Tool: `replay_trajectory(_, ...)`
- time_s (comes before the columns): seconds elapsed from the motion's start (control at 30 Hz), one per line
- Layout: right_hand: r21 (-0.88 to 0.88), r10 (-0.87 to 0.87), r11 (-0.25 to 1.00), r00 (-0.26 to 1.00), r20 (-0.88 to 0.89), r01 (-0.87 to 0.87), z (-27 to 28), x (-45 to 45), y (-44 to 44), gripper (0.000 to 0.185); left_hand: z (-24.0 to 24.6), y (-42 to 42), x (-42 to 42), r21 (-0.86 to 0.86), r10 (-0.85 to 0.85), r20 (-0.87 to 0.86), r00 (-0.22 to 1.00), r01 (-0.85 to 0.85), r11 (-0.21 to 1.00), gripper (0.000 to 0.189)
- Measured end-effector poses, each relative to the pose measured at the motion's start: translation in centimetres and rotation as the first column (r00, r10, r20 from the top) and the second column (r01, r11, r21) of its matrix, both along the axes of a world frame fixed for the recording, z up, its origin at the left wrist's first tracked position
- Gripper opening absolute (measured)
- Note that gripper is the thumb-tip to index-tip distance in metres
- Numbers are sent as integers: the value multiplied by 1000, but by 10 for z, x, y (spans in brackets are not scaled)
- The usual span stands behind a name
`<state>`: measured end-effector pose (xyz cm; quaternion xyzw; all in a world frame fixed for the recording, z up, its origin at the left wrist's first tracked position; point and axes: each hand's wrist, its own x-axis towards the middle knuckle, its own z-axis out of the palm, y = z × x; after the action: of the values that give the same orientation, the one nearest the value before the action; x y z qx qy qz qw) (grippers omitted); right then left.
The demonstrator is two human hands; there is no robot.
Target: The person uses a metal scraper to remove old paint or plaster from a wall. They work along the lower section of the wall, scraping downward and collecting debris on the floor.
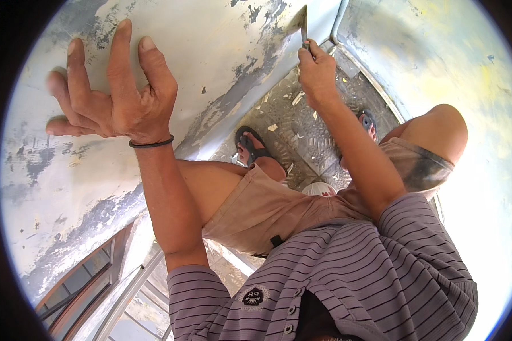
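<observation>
My left hand [119, 89] is raised at the upper left with its fingers spread, nothing in it, in front of or against the patchy painted wall [187, 64]; whether the fingertips touch it I cannot tell. A dark band circles that wrist. At the top centre, my right hand [318, 70] grips the handle of a scraper [304, 27], whose metal blade is at the wall surface. Grey patches and flaked paint mark the wall around both hands.
Paint flakes [273, 127] lie on the patterned floor tiles [298, 145] around my sandalled feet. A second wall [435, 55] meets the first at a corner with a vertical pipe [338, 21]. A white container [319, 189] shows below me; wooden window frames [89, 294] are at the lower left.
</observation>
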<state>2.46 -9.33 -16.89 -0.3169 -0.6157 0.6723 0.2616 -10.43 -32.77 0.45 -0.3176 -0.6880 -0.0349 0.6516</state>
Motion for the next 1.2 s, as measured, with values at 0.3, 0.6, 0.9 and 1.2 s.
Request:
replay_trajectory(0.3,-91,-21,996,999,-36,18,11,-3,-5,38,0,1,1,2,5,2,1000,-5,1000,27)
replay_trajectory(0.6,214,-44,976,998,54,32,4,0,-12,37,-1,2,0,33,-48,40,998,46,998,29)
replay_trajectory(0.9,295,-59,954,998,8,54,-21,-12,-1,36,-1,2,0,30,-53,42,998,51,998,28)
replay_trajectory(1.2,-77,-63,995,998,7,63,1,9,1,31,1,-6,-4,-22,-13,-33,999,12,1000,27)
